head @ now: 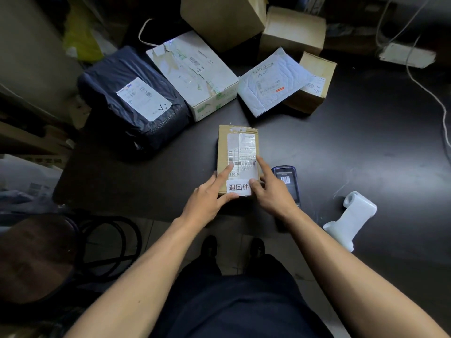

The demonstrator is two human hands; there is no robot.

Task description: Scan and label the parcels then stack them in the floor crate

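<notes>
A small brown cardboard parcel [223,147] lies flat on the dark table [341,142] near its front edge. It carries a shipping label and a white sticker [238,187] with printed characters at its near end. My left hand [210,193] rests on the parcel's left side, index finger on the label and thumb at the sticker's lower edge. My right hand [271,191] touches the right side, index finger on the label and thumb beside the sticker. A handheld scanner [288,181] lies just right of the parcel, partly under my right hand.
Further back lie a dark plastic-wrapped parcel [131,98], a white box [192,71], a padded white envelope [271,81] and several brown boxes [292,30]. A white roll holder [351,218] sits at the right. A round stool [36,254] stands on the floor, left.
</notes>
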